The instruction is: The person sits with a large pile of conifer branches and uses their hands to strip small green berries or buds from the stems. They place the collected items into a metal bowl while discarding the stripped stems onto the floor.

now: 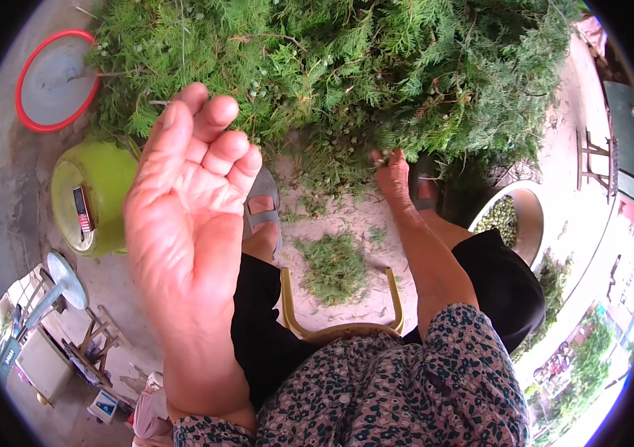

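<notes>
Holding green bits, a basin stands; left hand uncurled, right hand's grip unclear.

Seated person observed, patterned sleeves, both hands in sight. Left hand was raised, palm turned up to the wearer, fingers loosely curled. Right hand reached to the lower edge of a heap of cypress-like branches; its grip was unclear. Loose clippings lay between the feet. To the right, a round basin held small green cones; to the left, a handset rested on a lime-green tub.
</notes>
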Tool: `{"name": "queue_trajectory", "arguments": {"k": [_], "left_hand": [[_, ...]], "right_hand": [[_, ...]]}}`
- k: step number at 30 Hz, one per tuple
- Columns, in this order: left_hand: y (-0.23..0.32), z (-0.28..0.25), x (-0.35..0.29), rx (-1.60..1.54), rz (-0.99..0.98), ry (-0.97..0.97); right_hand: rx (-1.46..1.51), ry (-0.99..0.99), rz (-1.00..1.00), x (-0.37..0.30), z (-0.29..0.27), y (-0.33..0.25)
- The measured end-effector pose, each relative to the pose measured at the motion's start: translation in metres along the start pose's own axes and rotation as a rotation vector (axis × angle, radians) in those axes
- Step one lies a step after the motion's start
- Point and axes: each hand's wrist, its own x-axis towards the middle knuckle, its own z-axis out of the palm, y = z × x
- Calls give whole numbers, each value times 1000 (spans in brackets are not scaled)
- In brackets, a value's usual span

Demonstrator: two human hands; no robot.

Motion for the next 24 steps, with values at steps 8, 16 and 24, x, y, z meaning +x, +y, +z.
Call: {"name": "queue_trajectory", "arguments": {"k": [8, 16, 24], "left_hand": [[-3, -13, 4, 20, 12, -90], [-57, 2, -36, 298, -384, -16], [-66, -2, -57, 144, -151, -237]], "right_hand": [[1664, -313, 536, 8, -105, -62], [1609, -617, -31, -11, -191, -166], [1231, -510, -196, -85, -234, -198]]}}
